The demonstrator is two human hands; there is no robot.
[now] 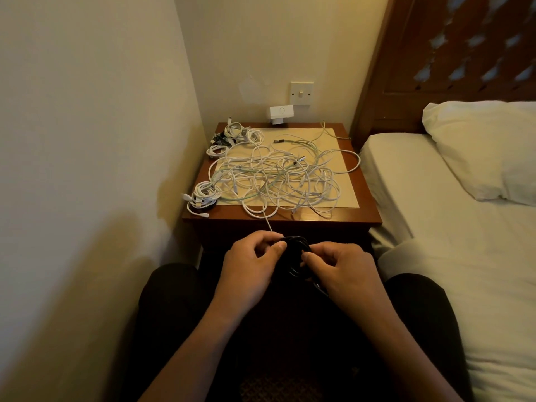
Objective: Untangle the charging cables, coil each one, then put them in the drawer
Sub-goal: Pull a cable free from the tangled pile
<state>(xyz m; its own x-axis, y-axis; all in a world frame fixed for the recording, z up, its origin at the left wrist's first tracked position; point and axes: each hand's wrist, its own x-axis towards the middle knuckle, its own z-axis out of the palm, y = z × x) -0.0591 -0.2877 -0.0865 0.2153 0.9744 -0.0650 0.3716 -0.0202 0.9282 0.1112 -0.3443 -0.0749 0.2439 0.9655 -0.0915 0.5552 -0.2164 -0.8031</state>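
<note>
Hands at lower centre of frame: left hand and right hand each pinch a black cable coil held between them. White cable runs from the left hand up to white cable tangle on nightstand, mid-frame. Coiled bundles lie at its left edge.

Glossy brown wooden nightstand, matt cream inlay (paper-like), smooth white plastic cables, soft white cloth pillow
</note>
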